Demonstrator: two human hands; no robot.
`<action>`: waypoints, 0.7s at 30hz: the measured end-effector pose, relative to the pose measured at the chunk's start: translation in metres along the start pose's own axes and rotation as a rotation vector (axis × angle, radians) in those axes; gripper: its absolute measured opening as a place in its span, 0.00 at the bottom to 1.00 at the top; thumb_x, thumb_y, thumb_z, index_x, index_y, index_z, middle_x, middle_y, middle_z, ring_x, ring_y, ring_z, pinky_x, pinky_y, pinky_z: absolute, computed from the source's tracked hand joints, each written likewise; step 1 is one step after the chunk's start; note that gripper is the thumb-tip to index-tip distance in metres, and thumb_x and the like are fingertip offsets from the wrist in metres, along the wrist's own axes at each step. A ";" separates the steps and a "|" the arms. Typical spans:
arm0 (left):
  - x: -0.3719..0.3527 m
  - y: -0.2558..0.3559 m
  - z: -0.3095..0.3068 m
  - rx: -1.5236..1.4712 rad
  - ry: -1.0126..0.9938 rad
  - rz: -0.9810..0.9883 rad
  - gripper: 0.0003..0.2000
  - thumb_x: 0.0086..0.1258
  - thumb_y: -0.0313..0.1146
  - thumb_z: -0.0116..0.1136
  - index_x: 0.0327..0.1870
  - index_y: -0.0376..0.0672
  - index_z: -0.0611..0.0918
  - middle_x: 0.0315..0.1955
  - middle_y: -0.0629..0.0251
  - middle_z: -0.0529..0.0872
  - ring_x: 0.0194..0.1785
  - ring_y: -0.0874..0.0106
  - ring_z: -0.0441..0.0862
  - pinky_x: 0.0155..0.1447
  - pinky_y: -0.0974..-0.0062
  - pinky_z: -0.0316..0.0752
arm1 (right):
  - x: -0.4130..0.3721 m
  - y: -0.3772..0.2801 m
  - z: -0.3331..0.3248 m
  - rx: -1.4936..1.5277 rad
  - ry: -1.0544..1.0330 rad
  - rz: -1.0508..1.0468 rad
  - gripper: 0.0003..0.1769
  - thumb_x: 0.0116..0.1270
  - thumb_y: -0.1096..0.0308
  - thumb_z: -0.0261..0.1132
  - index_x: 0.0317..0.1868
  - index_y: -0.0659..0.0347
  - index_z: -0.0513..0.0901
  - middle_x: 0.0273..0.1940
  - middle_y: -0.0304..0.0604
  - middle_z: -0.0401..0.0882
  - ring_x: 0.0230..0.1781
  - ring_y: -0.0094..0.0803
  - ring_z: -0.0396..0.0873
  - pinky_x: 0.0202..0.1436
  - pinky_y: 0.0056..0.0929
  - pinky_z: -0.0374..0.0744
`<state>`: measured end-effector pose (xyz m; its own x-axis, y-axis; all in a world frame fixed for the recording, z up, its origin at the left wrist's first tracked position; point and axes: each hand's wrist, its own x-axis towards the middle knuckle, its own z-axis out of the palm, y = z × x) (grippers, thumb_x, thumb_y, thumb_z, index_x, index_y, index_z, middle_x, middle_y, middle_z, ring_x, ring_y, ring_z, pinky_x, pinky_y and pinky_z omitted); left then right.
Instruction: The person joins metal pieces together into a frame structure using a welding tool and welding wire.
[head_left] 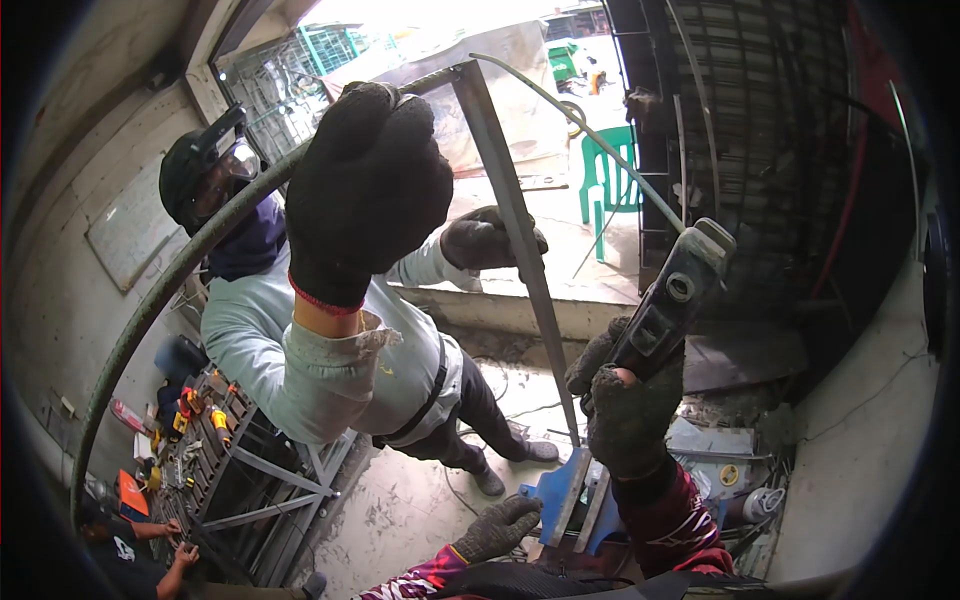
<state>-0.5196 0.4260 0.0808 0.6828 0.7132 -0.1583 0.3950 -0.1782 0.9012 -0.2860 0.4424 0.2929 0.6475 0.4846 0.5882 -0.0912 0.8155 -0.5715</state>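
My right hand (pixel 635 415), gloved, is closed round a dark electrode holder (pixel 660 310). From its jaws a long thin rod (pixel 585 130) slants up left to the joint of a flat metal bar (pixel 510 200) and a curved round bar (pixel 155 280). The flat bar runs down to a blue vise (pixel 556 496). Beside the vise, my left hand (pixel 497 528) is gloved and open, fingers stretched toward it. A co-worker's gloved hand (pixel 370 185) grips the curved bar near the joint; the other (pixel 490 240) is at the flat bar.
The co-worker (pixel 330 340) stands across from me in a dark head covering. A metal rack (pixel 270 470) with tools is at the left, a seated person (pixel 130 550) below it. A green chair (pixel 612 170) stands beyond the doorway. Scrap items (pixel 715 455) lie at the right.
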 end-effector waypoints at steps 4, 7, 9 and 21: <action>0.001 -0.004 0.001 0.031 0.017 0.038 0.15 0.73 0.38 0.58 0.54 0.38 0.81 0.46 0.55 0.87 0.49 0.60 0.85 0.53 0.66 0.78 | 0.000 0.008 -0.015 -0.234 -0.056 -0.093 0.28 0.66 0.59 0.71 0.57 0.64 0.68 0.30 0.42 0.78 0.25 0.26 0.77 0.28 0.25 0.78; 0.001 0.005 0.001 0.051 0.013 0.011 0.15 0.73 0.38 0.58 0.53 0.38 0.82 0.47 0.54 0.86 0.49 0.60 0.85 0.53 0.66 0.79 | 0.002 0.008 -0.015 -0.261 -0.062 -0.104 0.28 0.67 0.58 0.71 0.58 0.64 0.68 0.31 0.41 0.78 0.25 0.26 0.77 0.29 0.25 0.77; 0.001 0.010 0.000 0.053 0.014 0.011 0.15 0.73 0.38 0.59 0.53 0.38 0.82 0.47 0.54 0.86 0.49 0.60 0.85 0.53 0.66 0.79 | 0.003 0.007 -0.016 -0.257 -0.069 -0.104 0.28 0.66 0.58 0.71 0.58 0.64 0.68 0.31 0.41 0.78 0.25 0.26 0.77 0.29 0.25 0.77; 0.003 0.014 0.002 0.065 0.031 0.044 0.15 0.73 0.37 0.59 0.53 0.36 0.81 0.46 0.53 0.86 0.49 0.61 0.86 0.53 0.67 0.79 | 0.004 0.007 -0.008 -0.064 -0.002 -0.017 0.28 0.66 0.59 0.71 0.57 0.64 0.68 0.31 0.41 0.78 0.26 0.26 0.77 0.29 0.24 0.77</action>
<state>-0.5110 0.4246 0.0925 0.6815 0.7242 -0.1058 0.4049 -0.2526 0.8788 -0.2782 0.4475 0.2866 0.6469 0.4718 0.5991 -0.0315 0.8015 -0.5972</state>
